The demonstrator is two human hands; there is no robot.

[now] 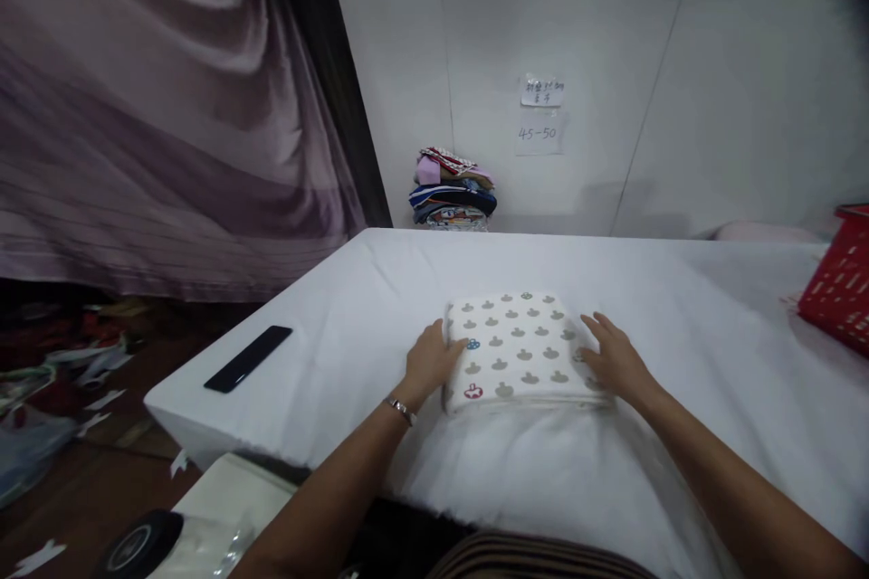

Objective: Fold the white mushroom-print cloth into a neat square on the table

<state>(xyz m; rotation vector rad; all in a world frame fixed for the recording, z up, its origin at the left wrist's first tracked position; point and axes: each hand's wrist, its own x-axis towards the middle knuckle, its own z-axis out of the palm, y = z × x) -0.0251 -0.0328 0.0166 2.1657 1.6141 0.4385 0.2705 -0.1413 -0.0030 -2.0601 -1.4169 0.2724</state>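
Note:
A folded white cloth (520, 348) with grey mushroom-like prints lies flat near the front edge of the table. One print is blue and another is red. My left hand (431, 362), with a metal bracelet at its wrist, rests against the cloth's left edge, thumb over the top. Along the right edge is my right hand (615, 360), fingers apart and thumb touching the cloth. Neither hand is closed around the fabric; the undersides of both are hidden.
The white-covered table (326, 362) carries a black phone-like slab (249, 359) at left and a red basket (842, 276) at far right. Folded fabrics (453, 190) are stacked behind its far edge. A purple curtain (156, 109) hangs at left. Handwritten papers (539, 134) are on the wall.

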